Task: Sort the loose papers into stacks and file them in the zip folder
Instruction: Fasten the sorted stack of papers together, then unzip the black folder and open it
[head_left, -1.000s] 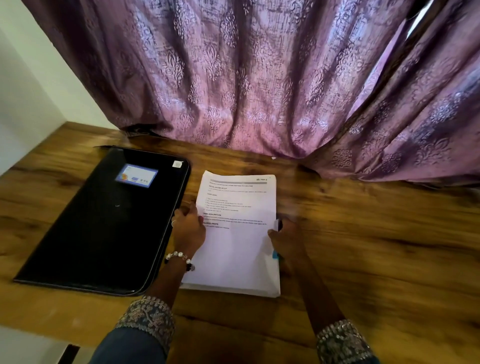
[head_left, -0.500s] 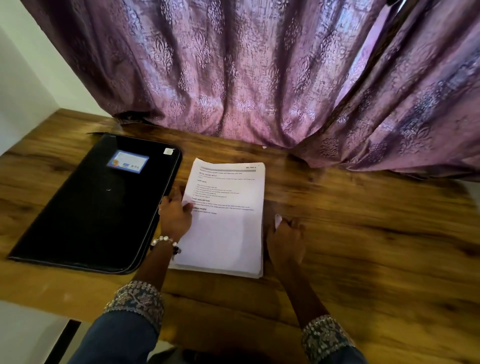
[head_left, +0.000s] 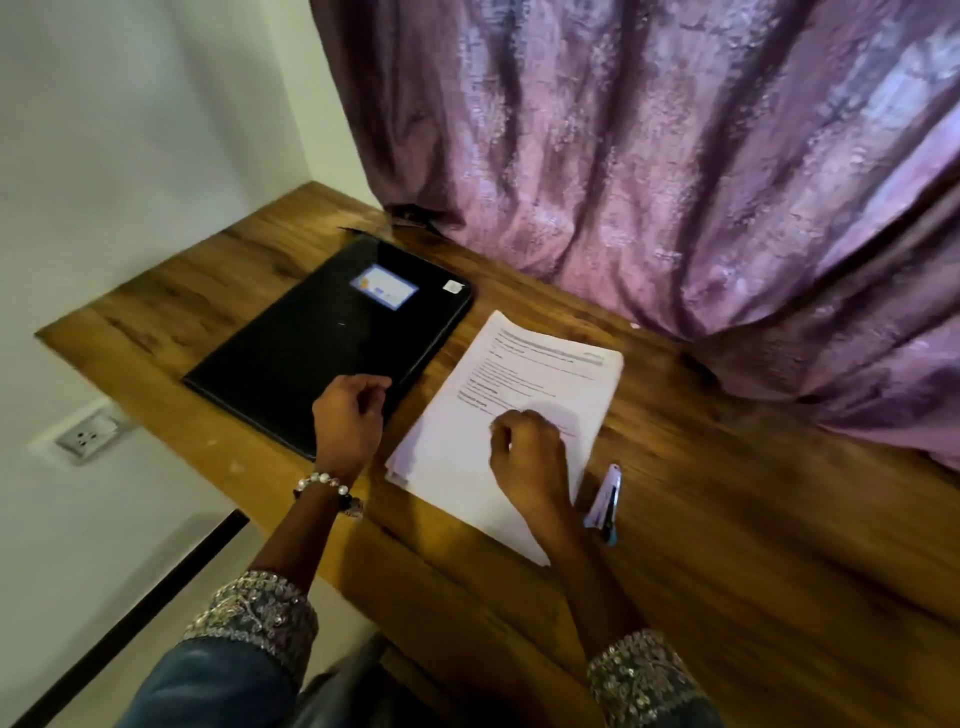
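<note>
Wooden worktop (head_left: 727, 519), purple curtain (head_left: 649, 156) behind. Black zip folder (head_left: 322, 348) lies flat and closed at left; paper stack (head_left: 519, 395) just beside it on the right, slightly fanned at its near left corner. Left hand (head_left: 348, 415) at the folder's near right corner, fingers loosely curled, holding nothing. Right hand (head_left: 530, 457) rests on the stack, fingers curled; grip unclear. Stapler (head_left: 605, 499) just right of the papers.
</note>
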